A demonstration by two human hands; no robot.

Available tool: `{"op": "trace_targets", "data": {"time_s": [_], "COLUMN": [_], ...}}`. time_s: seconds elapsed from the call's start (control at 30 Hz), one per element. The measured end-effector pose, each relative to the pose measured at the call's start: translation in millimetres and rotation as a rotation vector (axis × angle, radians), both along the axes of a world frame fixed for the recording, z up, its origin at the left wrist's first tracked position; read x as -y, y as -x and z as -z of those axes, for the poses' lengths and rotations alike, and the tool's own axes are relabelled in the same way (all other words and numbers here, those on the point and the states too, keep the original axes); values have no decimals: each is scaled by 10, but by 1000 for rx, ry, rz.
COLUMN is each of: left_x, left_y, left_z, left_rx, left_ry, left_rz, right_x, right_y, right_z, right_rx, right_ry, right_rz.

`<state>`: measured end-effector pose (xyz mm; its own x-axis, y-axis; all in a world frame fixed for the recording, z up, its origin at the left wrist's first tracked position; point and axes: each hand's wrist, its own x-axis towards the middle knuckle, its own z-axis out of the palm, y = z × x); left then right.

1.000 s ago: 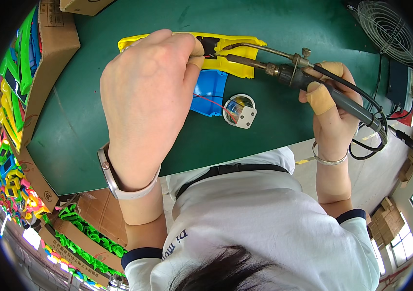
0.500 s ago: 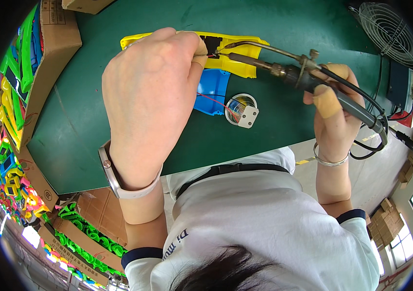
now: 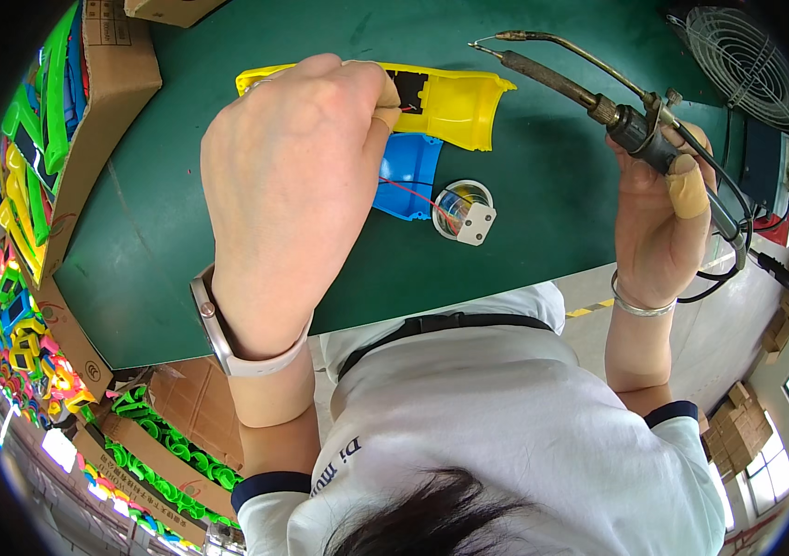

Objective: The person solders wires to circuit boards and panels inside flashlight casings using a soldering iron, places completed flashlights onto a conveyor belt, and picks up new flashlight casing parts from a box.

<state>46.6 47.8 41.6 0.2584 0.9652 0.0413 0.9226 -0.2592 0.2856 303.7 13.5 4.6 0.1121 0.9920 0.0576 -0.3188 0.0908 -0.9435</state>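
The right hand (image 3: pixel 663 208) is wrapped tight around a soldering iron (image 3: pixel 552 76). The iron is long and thin like a fat pencil, with a smooth dark grip and a rough, brownish metal rod. A thin bent metal tube (image 3: pixel 589 54) is fixed along its side. The iron slants from the right hand away from the body and to the left, and its tip is well apart from the left hand (image 3: pixel 297 176).

The left hand has its finger and thumb close together over a yellow shell (image 3: pixel 464 109). The tips are partly hidden, so I cannot tell if they pinch anything. The shell is shiny, hollow plastic, lying longways from left to right under that hand. A flat black piece (image 3: pixel 408 91) sits inside, just beside the fingers.

A curved blue plastic shell (image 3: pixel 410 176) and a round, shiny metal part (image 3: pixel 469 208) lie right of the left hand.
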Motion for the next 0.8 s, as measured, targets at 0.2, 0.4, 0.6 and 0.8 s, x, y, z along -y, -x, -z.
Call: {"op": "trace_targets", "data": {"time_s": [0.2, 0.4, 0.6, 0.8], "left_x": [1, 89, 281, 619], "left_y": [90, 574, 1112, 820], "left_z": [22, 36, 219, 432], "left_rx": [35, 110, 103, 59], "left_ry": [-21, -318, -248, -303], "left_rz": [103, 305, 335, 138], "right_x": [9, 58, 140, 233], "right_y": [-11, -38, -33, 23], "right_z": [23, -11, -3, 13], "right_rx": [-41, -51, -110, -105], "right_ry": [-10, 12, 133, 219], "right_rz": [-2, 52, -93, -110]}}
